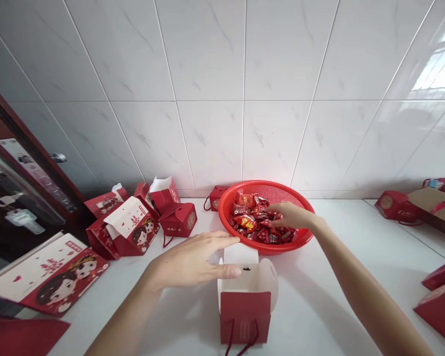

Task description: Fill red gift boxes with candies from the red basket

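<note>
An upright red gift box [245, 316] with a white inside and a dark red cord stands in front of me, its top flaps spread. My left hand [196, 262] is at the box's left rim, thumb and fingers stretched out and apart; whether it touches the flap I cannot tell. Behind the box sits a red plastic basket [304, 241] of wrapped candies [247, 223], mostly red with some gold. My right hand [292, 215] reaches into it from the right. Its fingers are apart among the candies, with the tips partly hidden and no candy visibly gripped.
Several red boxes [178, 220] and larger printed boxes [59, 277] stand at the left beside a dark door [40, 198]. Another small box [215, 198] is behind the basket. More red boxes [393, 205] lie on the right. A tiled wall [211, 138] closes off the white countertop [341, 296].
</note>
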Motion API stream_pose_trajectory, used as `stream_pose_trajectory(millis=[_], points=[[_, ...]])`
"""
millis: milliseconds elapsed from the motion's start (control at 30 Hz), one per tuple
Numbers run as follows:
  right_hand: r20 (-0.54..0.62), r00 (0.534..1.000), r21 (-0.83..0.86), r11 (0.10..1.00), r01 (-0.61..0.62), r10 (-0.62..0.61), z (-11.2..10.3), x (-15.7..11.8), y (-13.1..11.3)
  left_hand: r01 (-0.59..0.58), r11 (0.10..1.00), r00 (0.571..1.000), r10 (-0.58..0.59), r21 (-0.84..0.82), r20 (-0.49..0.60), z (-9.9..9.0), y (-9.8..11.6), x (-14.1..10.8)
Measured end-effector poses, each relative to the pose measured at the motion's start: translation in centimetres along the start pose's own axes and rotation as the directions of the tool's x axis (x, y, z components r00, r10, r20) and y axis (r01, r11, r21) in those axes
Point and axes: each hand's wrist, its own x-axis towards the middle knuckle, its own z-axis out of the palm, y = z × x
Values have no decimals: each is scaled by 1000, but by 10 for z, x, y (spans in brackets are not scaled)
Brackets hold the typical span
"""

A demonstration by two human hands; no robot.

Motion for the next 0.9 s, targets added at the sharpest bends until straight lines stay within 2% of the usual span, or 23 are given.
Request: stream_pose_trajectory(millis=[100,200,333,467,567,633,767,800,867,900], points=[[74,997,-45,999,-22,26,24,21,1,-37,999,999,37,19,11,-4,4,-1],[75,997,-54,998,-31,35,38,30,4,-79,997,997,79,3,-16,-9,7,1],[18,1000,36,999,-12,11,40,32,15,-116,990,987,107,-74,-120,-16,-2,20],[-112,993,231,971,59,-34,33,25,21,-132,956,972,72,-263,-225,-14,-23,59],[-233,970,385,910,153,-64,28,18,16,-171,894,936,15,-415,-352,-6,-34,91],[-295,951,501,832,237,-93,27,14,9,-217,850,908,-5,-480,-420,0,-37,109],[-411,906,751,524,401,-104,28,11,-3,-300,760,914,58,-576,-401,14,-34,134],[-428,899,771,482,417,-93,29,11,-4,-323,731,913,74,-601,-401,17,-32,139],[-448,893,756,511,409,-52,29,11,-3,-361,668,906,84,-651,-416,23,-31,145],[-448,894,724,579,375,-19,28,11,0,-371,638,902,75,-675,-425,26,-31,148]])
